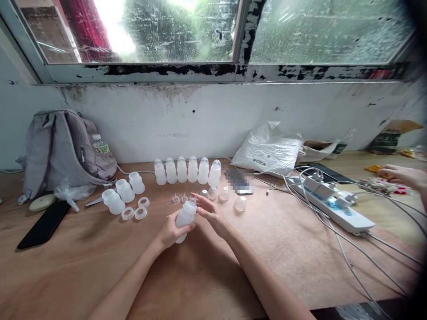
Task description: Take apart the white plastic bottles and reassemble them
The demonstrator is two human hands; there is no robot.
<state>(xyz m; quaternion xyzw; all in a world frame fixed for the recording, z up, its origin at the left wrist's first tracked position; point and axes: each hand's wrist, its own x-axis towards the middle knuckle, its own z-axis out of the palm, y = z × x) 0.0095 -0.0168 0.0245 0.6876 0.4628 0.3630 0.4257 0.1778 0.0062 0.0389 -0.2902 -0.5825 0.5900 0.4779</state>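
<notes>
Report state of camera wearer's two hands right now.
Left hand: closed around a bottle.
Right hand: at the bottle's top; whether it grips anything cannot be told.

The pale wall is marked by stains and dark spots. Above, a window is held in a frame mottled with black. Daylight is let in through spotted panes; red cloth is seen at left. Below, a brown table is set.
</notes>
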